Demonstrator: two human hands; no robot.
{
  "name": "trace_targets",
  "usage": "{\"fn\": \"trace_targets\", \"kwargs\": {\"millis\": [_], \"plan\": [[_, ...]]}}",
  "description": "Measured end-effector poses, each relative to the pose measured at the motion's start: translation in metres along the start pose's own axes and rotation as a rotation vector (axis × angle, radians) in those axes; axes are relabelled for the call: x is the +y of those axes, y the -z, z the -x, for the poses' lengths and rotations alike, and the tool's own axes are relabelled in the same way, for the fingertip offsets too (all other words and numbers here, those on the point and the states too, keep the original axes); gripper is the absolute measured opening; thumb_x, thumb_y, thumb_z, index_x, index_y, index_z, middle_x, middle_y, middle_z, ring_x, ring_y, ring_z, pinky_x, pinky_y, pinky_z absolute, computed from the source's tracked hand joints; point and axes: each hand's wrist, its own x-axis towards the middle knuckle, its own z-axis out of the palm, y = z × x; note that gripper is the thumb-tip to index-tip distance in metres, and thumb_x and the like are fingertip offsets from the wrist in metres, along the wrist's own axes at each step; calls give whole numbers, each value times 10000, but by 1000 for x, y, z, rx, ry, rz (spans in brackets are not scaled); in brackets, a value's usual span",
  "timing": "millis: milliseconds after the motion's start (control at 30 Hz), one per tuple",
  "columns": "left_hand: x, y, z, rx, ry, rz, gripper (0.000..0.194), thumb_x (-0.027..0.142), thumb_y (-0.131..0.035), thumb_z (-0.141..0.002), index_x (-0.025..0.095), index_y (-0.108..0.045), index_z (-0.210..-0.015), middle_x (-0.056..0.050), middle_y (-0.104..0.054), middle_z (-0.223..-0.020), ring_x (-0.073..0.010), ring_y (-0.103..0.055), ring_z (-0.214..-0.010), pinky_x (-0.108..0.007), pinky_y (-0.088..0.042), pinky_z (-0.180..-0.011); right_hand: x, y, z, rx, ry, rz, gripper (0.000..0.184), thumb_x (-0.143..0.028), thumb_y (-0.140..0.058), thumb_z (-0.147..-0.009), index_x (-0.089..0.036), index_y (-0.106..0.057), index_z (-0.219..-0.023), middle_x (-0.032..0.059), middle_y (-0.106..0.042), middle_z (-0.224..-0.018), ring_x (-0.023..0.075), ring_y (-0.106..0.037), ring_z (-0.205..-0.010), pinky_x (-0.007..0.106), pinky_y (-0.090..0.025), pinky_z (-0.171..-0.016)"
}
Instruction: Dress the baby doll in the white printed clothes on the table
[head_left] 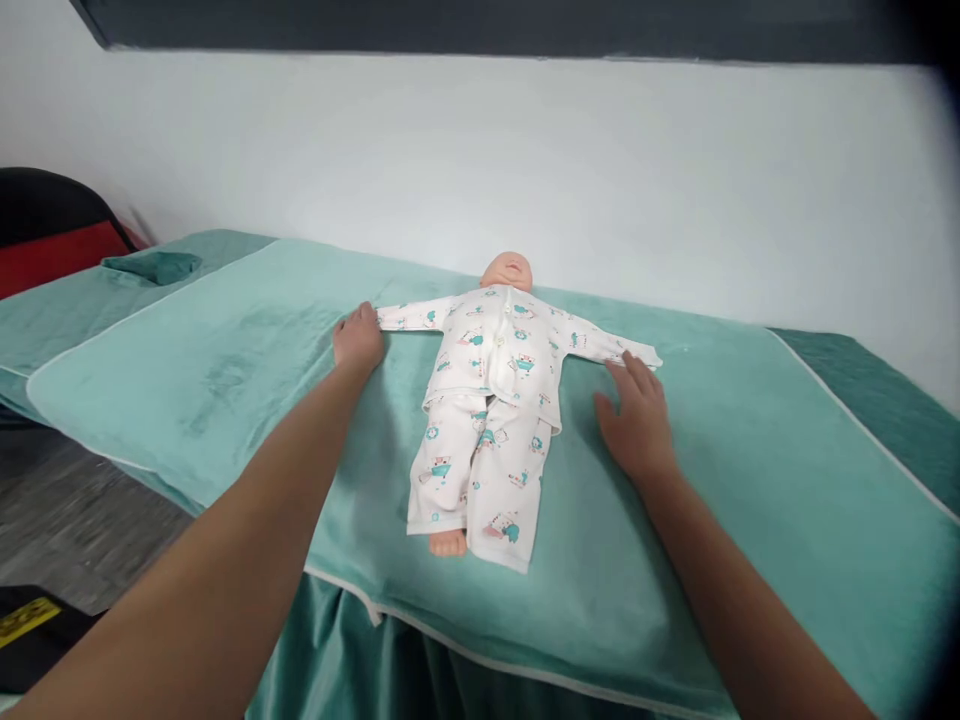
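A baby doll lies on its back on a teal blanket, dressed in a white printed top and matching trousers. Its sleeves are spread out to both sides and one bare foot shows at the left trouser leg. My left hand rests with curled fingers at the cuff of the doll's left-side sleeve; whether it pinches the cloth is hidden. My right hand lies flat with fingers stretched, fingertips touching the end of the other sleeve.
The blanket covers a teal-draped bed against a white wall. A small folded teal cloth lies at the far left of the bed. Behind it is a black and red seat. Grey floor and a dark object with a yellow label are lower left.
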Motion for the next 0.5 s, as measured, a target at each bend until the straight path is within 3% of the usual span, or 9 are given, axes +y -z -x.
{"fn": "trace_targets", "kwargs": {"millis": [133, 233, 300, 400, 500], "plan": [[-1, 4, 22, 27, 68, 7, 556, 119, -216, -939, 11, -409, -1450, -264, -508, -1469, -327, -455, -1402, -483, -345, -1133, -70, 22, 72, -9, 4, -290, 351, -236, -510, -975, -216, -560, -1322, 136, -541, -1442, 260, -498, -1341, 500, -454, -1101], [-7, 8, 49, 11, 52, 4, 551, 110, -251, -922, 16, -448, -1428, -243, -477, -1508, -311, -393, -1450, -480, -298, -1171, -120, 41, 113, -14, -6, -447, 346, -216, -555, -964, -252, -542, -1307, 110, -540, -1418, 240, -504, -1323, 480, -463, -1090], [-11, 12, 70, 4, 24, -5, 542, 155, -267, -936, 32, -470, -1423, -215, -436, -1551, -313, -349, -1474, -492, -257, -1195, -148, 51, 124, -57, 68, -495, 395, -213, -588, -949, -252, -512, -1335, 107, -523, -1435, 244, -460, -1360, 477, -437, -1115], [-16, 18, 101, 25, -24, -34, 532, 254, -261, -968, 65, -519, -1393, -185, -426, -1569, -325, -349, -1471, -509, -243, -1200, -177, 57, 120, -233, 256, -430, 469, -238, -664, -911, -242, -498, -1350, 88, -569, -1391, 260, -448, -1355, 493, -349, -1174], [-18, 22, 123, 79, -74, -49, 515, 269, -272, -966, 79, -560, -1349, -181, -466, -1541, -322, -382, -1448, -505, -265, -1184, -191, 51, 107, -310, 283, -275, 289, -246, -686, -899, -232, -592, -1173, 55, -665, -1181, 253, -546, -1192, 504, -302, -1175]]}}
